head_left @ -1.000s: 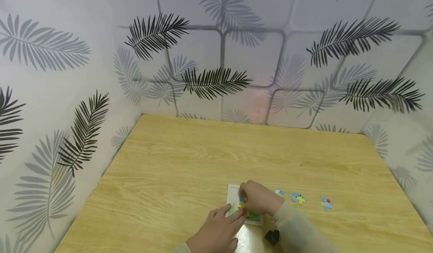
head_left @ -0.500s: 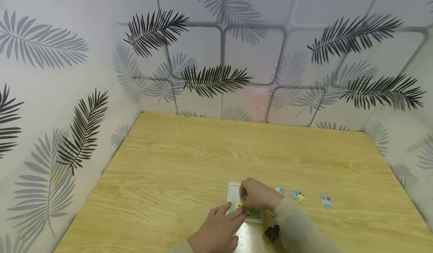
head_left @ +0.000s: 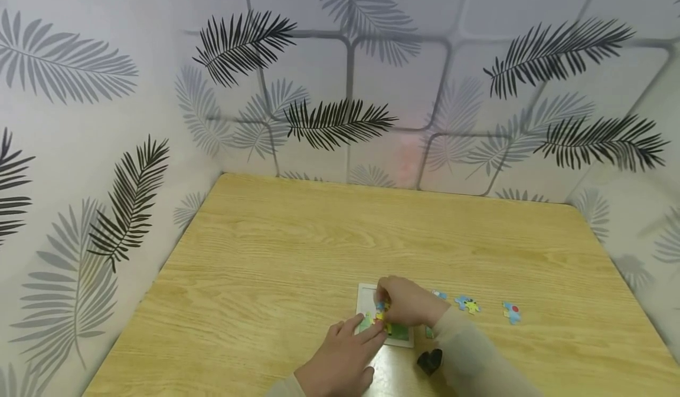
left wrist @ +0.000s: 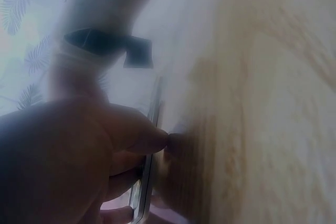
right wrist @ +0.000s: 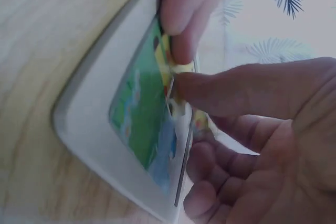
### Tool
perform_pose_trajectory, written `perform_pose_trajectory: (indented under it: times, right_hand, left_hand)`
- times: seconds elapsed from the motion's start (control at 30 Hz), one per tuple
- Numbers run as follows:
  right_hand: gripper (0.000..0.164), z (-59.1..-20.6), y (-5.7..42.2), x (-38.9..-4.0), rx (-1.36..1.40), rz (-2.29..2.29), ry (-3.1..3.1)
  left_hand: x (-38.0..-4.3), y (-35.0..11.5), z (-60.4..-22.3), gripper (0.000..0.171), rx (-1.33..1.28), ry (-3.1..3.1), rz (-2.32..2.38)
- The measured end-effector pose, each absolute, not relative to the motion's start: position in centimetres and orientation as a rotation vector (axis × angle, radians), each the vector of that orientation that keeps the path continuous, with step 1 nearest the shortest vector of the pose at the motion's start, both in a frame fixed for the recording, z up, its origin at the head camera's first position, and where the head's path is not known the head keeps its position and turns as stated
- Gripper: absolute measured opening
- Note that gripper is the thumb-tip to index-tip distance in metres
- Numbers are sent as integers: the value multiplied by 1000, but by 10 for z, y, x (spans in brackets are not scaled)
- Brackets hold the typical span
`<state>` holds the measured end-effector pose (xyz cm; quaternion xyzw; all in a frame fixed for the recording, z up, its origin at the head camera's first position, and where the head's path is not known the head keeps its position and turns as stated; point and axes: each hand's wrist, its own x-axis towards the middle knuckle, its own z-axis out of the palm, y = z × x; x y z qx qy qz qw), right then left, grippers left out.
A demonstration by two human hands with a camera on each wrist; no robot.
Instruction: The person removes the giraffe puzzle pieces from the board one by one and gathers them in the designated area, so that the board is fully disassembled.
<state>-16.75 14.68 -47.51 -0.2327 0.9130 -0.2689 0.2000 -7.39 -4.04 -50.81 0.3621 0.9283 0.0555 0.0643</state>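
A jigsaw puzzle in a white frame tray (head_left: 402, 344) lies near the front of the table, with joined green and yellow pieces (right wrist: 139, 108) in its lower part. My right hand (head_left: 411, 304) is over the tray and pinches a small blue and yellow puzzle piece (right wrist: 200, 121) between thumb and fingers, right at the joined pieces. From the left, my left hand (head_left: 342, 356) rests its extended fingers on the puzzle. In the left wrist view its thumb (left wrist: 149, 137) lies at the tray's edge. The fingers partly hide the held piece.
Right of the tray lie loose puzzle pieces: a blue and white one (head_left: 439, 295), a blue and yellow one (head_left: 468, 305), one with a red dot (head_left: 512, 312), and a green one (head_left: 429, 331) by the sleeve. A black device (head_left: 429, 361) sits at the right wrist.
The right fingers shift slightly over the puzzle with the pinched piece. The left hand stays on the tray. The head view tilts down a little.
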Motion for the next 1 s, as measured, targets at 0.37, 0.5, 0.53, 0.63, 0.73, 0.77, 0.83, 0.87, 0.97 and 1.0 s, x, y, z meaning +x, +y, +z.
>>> perform_pose_trajectory:
  times: [0.37, 0.5, 0.53, 0.63, 0.73, 0.77, 0.83, 0.87, 0.97, 1.0]
  right_hand:
    - [7, -479, 163, -171, -735, -886, 2520]
    - [10, -482, 169, -170, -736, -954, 2500]
    - [10, -484, 171, -170, -734, -965, 2502]
    - [10, -487, 175, -169, -714, -1011, 2495]
    - [10, -488, 179, -168, -654, -1061, 2509]
    - [10, -488, 181, -168, -624, -1080, 2522]
    - [10, -488, 185, -168, -570, -1121, 2548]
    - [11, -488, 187, -168, -539, -1142, 2559]
    - [12, -488, 195, -167, -486, -1225, 2547]
    - [13, -488, 199, -167, -479, -1250, 2531]
  left_hand:
    - [-76, -40, -509, 58, 1113, 2796, 129]
    - [-76, -40, -508, 58, 1114, 2784, 151]
    - [-76, -40, -508, 58, 1110, 2779, 162]
    - [-76, -40, -507, 58, 1090, 2768, 197]
    - [-76, -40, -506, 58, 1082, 2782, 207]
    - [-76, -40, -506, 58, 1078, 2786, 209]
    - [-76, -40, -506, 59, 1076, 2792, 211]
    - [-76, -40, -506, 59, 1073, 2792, 214]
    - [-75, -39, -505, 58, 1056, 2772, 230]
    - [-74, -39, -505, 58, 1051, 2764, 235]
